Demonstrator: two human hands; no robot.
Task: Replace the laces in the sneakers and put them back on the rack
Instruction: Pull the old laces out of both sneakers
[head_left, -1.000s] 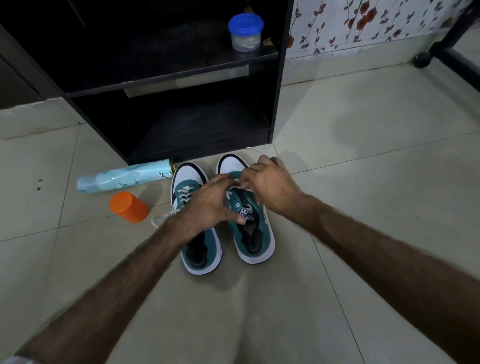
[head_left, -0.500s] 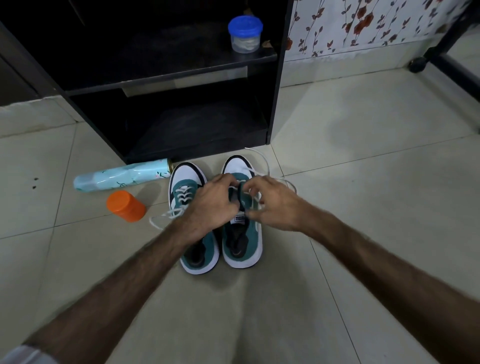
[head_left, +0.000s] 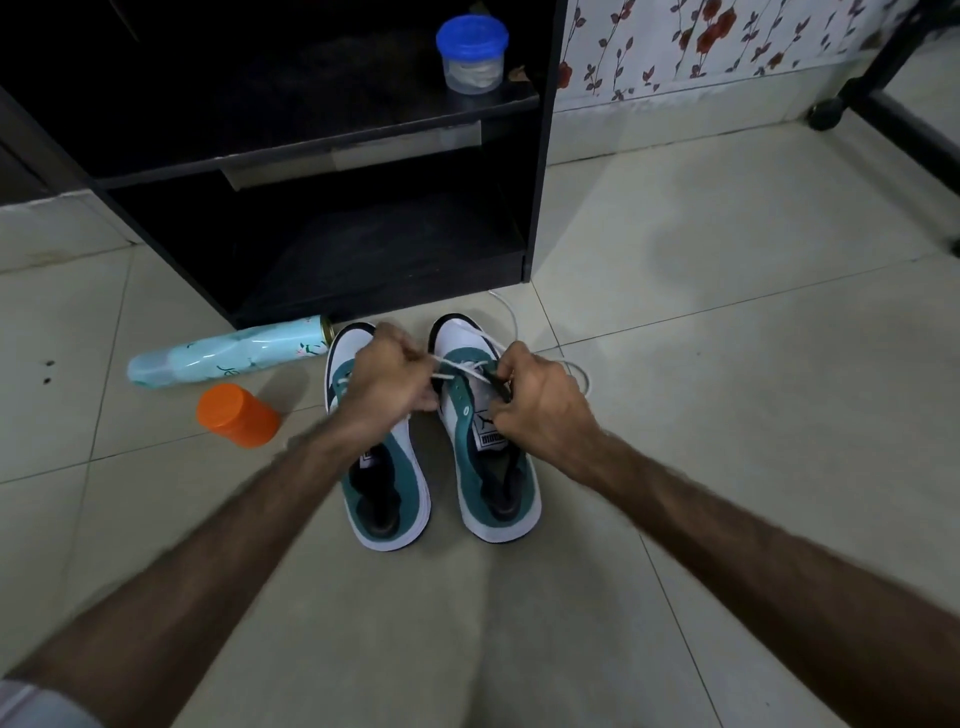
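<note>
Head view: fists (head_left: 387, 379) on lace (head_left: 460, 368).

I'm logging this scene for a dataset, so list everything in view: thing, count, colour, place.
sneakers: 2, teal and white, side by side on floor before rack
lace: 1, white, stretched between both hands over right sneaker
rack: 1, black, against wall
jar: 1, clear with blue lid, on rack shelf
spray can: 1, pale blue, lying on floor
container: 1, orange, on floor
left hand: grips lace
right hand: pinches lace
</note>
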